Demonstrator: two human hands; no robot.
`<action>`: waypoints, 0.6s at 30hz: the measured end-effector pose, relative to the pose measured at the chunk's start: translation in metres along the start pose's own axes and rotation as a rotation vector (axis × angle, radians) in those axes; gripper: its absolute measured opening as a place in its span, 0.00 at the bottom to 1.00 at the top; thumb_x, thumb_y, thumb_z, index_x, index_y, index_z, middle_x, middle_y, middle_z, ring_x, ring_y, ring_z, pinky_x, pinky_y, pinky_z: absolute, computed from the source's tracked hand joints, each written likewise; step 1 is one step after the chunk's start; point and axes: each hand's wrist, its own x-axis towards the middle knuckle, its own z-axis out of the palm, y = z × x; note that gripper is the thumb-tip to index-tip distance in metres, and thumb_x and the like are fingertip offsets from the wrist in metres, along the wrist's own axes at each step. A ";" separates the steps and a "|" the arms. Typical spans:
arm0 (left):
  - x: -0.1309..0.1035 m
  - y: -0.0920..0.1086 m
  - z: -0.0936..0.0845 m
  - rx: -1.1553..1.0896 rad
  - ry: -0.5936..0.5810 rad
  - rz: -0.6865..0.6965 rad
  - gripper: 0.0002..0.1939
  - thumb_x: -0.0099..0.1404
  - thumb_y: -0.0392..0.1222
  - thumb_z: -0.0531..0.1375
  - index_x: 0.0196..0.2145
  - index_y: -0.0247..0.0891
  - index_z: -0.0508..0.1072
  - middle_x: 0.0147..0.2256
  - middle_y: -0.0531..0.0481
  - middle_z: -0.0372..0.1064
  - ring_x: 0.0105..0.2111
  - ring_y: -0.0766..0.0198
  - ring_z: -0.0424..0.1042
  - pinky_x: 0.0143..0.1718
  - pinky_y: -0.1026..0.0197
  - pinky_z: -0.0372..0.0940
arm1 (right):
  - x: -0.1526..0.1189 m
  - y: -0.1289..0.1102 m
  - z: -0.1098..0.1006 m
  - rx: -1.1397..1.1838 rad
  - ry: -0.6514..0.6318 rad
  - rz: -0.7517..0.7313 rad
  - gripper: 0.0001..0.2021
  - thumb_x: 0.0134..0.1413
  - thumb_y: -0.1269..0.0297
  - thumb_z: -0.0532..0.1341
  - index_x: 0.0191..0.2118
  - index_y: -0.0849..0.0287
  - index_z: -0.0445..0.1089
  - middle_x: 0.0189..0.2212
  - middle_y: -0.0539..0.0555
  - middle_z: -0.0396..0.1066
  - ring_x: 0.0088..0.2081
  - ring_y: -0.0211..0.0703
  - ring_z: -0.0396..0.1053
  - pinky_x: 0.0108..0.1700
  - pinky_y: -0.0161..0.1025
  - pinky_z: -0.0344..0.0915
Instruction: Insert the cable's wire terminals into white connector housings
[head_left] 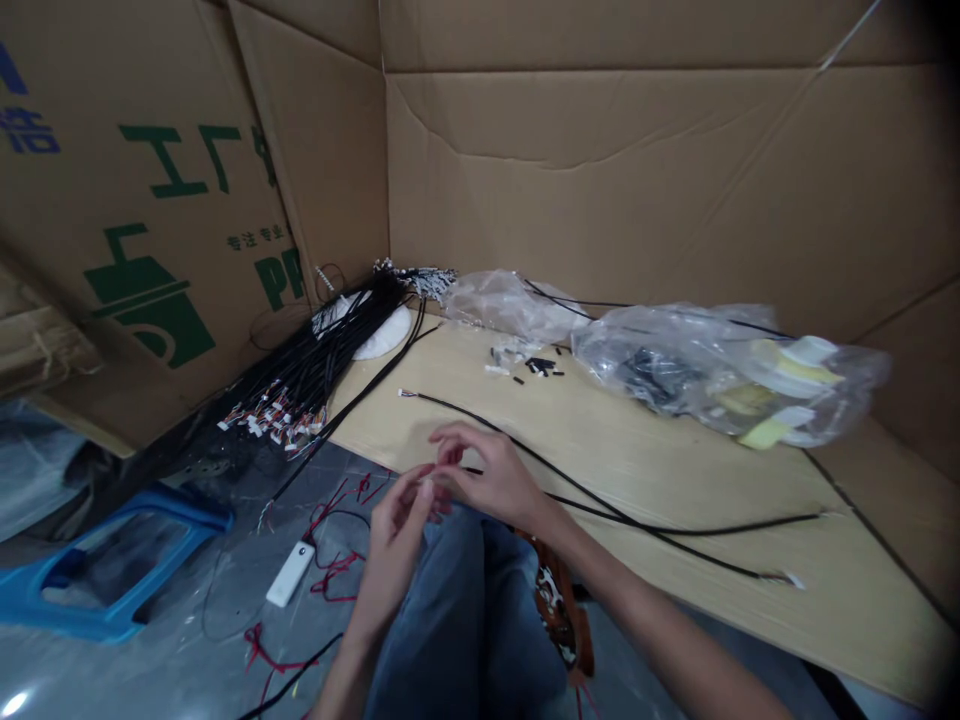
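Observation:
My left hand and my right hand meet above my lap at the table's front edge, fingers closed. A black cable runs from between the hands to the right across the table; its end at my fingers is hidden. Another black cable lies just beyond my right hand, with a white connector at its left end and one at its right end. Which hand grips the cable's end is hard to make out.
A bundle of black cables lies at the back left. Small black pieces and plastic bags are on the table. Cardboard walls stand behind. A blue stool, a white device and red wires are lower left.

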 end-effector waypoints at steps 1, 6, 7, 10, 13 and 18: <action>-0.001 0.002 -0.001 -0.050 -0.059 -0.043 0.17 0.68 0.48 0.54 0.46 0.31 0.69 0.33 0.49 0.70 0.31 0.66 0.71 0.35 0.59 0.69 | -0.007 -0.008 -0.001 0.018 -0.019 -0.055 0.11 0.57 0.70 0.59 0.47 0.64 0.66 0.36 0.53 0.71 0.36 0.39 0.71 0.39 0.41 0.70; -0.005 -0.004 -0.010 -0.209 -0.210 -0.227 0.08 0.64 0.40 0.60 0.35 0.30 0.71 0.28 0.52 0.69 0.27 0.69 0.70 0.32 0.63 0.69 | -0.037 -0.028 -0.006 0.013 -0.066 -0.177 0.19 0.56 0.76 0.57 0.54 0.63 0.62 0.44 0.59 0.71 0.47 0.46 0.69 0.48 0.44 0.68; -0.005 -0.008 -0.011 -0.231 -0.216 -0.263 0.08 0.64 0.39 0.60 0.35 0.30 0.71 0.29 0.52 0.70 0.27 0.69 0.70 0.33 0.62 0.70 | -0.039 -0.028 -0.008 0.011 -0.080 -0.180 0.21 0.56 0.75 0.58 0.56 0.61 0.60 0.44 0.59 0.72 0.48 0.45 0.69 0.50 0.43 0.67; -0.003 -0.021 -0.013 -0.272 -0.159 -0.327 0.07 0.65 0.39 0.59 0.37 0.30 0.71 0.31 0.51 0.70 0.29 0.68 0.71 0.34 0.61 0.70 | -0.038 -0.022 -0.013 0.007 -0.119 -0.176 0.27 0.54 0.69 0.63 0.59 0.57 0.56 0.48 0.56 0.70 0.48 0.43 0.69 0.50 0.40 0.67; 0.001 -0.031 -0.015 -0.272 -0.038 -0.301 0.07 0.64 0.38 0.59 0.37 0.30 0.70 0.33 0.50 0.70 0.31 0.67 0.72 0.36 0.60 0.70 | -0.030 -0.005 -0.012 -0.057 -0.030 -0.085 0.27 0.55 0.64 0.63 0.58 0.61 0.56 0.52 0.60 0.65 0.49 0.46 0.67 0.51 0.46 0.66; 0.002 -0.034 -0.017 -0.226 0.054 -0.201 0.08 0.64 0.38 0.60 0.39 0.30 0.70 0.31 0.51 0.70 0.30 0.68 0.71 0.35 0.61 0.70 | -0.021 0.023 0.007 -0.235 0.051 0.114 0.05 0.60 0.68 0.58 0.36 0.64 0.69 0.37 0.55 0.69 0.44 0.45 0.67 0.49 0.51 0.63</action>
